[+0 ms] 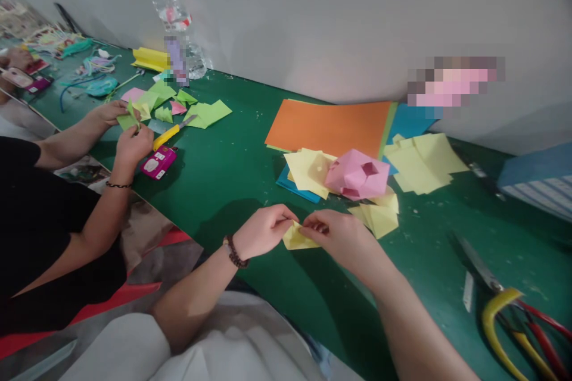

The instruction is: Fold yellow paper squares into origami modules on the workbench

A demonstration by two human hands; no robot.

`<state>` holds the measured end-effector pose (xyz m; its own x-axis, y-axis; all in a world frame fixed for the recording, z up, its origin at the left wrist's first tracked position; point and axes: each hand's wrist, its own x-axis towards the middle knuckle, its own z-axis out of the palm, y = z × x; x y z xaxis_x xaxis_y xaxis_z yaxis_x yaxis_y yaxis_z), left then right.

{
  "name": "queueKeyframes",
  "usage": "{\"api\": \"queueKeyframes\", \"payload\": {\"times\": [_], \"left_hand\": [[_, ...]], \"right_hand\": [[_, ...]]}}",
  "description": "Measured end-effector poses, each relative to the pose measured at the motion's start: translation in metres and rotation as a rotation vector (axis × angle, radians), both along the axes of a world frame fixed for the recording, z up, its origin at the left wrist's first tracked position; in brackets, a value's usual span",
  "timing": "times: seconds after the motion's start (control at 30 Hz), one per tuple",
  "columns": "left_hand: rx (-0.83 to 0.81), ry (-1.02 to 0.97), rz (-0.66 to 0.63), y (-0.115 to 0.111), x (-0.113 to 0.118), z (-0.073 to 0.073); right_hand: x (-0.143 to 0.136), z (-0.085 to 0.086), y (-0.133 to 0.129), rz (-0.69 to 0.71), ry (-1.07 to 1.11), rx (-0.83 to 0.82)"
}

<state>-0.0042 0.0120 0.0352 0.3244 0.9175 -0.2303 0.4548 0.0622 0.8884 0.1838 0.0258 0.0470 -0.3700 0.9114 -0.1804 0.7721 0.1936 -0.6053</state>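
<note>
A small folded yellow paper (298, 239) is pinched between my two hands above the green table's near edge. My left hand (264, 230) grips its left upper edge, and my right hand (342, 241) holds its right side with curled fingers. Just beyond them sits a pink folded paper shape (358, 175) with openings in its faces. Yellow paper sheets (308, 169) lie to its left over a blue piece (298, 184), and more folded yellow pieces (379, 214) rest at its lower right.
Orange paper (330, 125) and a yellow stack (424, 162) lie near the wall. Scissors (496, 289) and red-handled pliers (543, 333) are at the lower right. On the left, a person's hands (134, 146) hold green paper beside a yellow cutter (166, 136); a plastic bottle (172, 12) stands behind.
</note>
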Motion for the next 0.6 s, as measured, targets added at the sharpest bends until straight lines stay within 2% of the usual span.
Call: {"api": "queueKeyframes", "payload": {"times": [0.13,0.33,0.47,0.6], "left_hand": [[0.025,0.008,0.011,-0.002,0.001,-0.003],[-0.043,-0.072,0.047,-0.005,0.004,-0.008],[0.044,-0.069,0.087,-0.004,0.004,-0.007],[0.136,-0.036,0.094,-0.005,0.003,-0.004]], "right_hand": [[0.001,-0.003,0.001,0.007,-0.006,-0.002],[-0.002,-0.006,0.001,0.003,-0.018,0.000],[0.003,-0.002,0.004,-0.027,0.091,-0.125],[0.014,-0.002,0.008,0.019,0.126,-0.283]]}}
